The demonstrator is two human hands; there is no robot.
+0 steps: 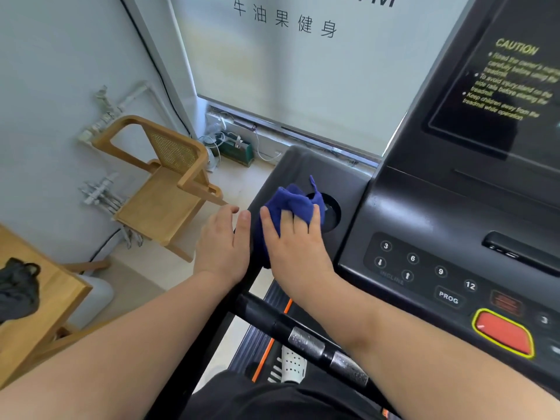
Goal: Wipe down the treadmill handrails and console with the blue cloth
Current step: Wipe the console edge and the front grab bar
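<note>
Wiping the left wing of the treadmill console (306, 171) with the blue cloth (291, 201).

Presses the bunched cloth down with the right hand (298, 247), fingers (286, 221) spread and nearly straight across it, thumb at its left side, cloth partly over the round cup holder (333, 212) and hanging a little off the wing's near edge below the palm. Rests the left hand (222, 241) just beside, against the wing's outer edge, thumb on top, fingers relaxed and gripping nothing. Reaches both forearms over the black handrail (263, 316) with its two metal plates. Shows, further right on the console, a numbered keypad (424, 268), a red button (503, 333) ringed in yellow and a dark panel headed CAUTION (500, 95). Shows, at left, a wooden chair (169, 189) on the floor and, nearer, a wooden tabletop (45, 307) carrying a black bag (16, 286).
</note>
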